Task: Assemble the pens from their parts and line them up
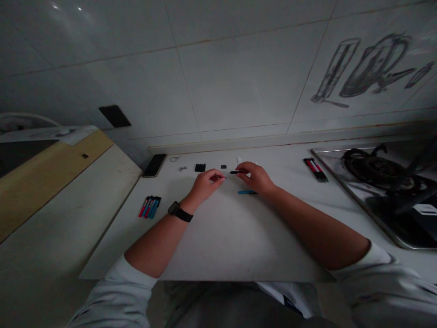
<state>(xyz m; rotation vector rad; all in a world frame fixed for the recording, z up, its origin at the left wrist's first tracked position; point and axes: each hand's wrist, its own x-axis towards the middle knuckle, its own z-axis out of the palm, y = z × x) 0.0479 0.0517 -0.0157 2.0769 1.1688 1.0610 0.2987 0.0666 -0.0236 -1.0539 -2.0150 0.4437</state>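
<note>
My right hand (254, 176) pinches a short, narrow black piece (234, 172), perhaps a pen part, which points left. Facing it across a small gap, my left hand (207, 182) has thumb and fingertips pressed together; whatever they hold is too small to make out. A blue pen barrel (246, 192) lies on the white table (225, 237) just below my right hand. Behind the hands are a row of black pen caps (200, 167), a small dark rectangular piece (223, 166), a few tiny metal parts (183, 168) and a white strip (239, 160).
Red and blue pens (150, 207) lie grouped at the left. A phone (154, 165) sits at the back left corner beside a cabinet-like board (68, 200). Black and red pens (315, 170) lie at the right, next to a gas stove (365, 200). A tiled wall (235, 91) bounds the back.
</note>
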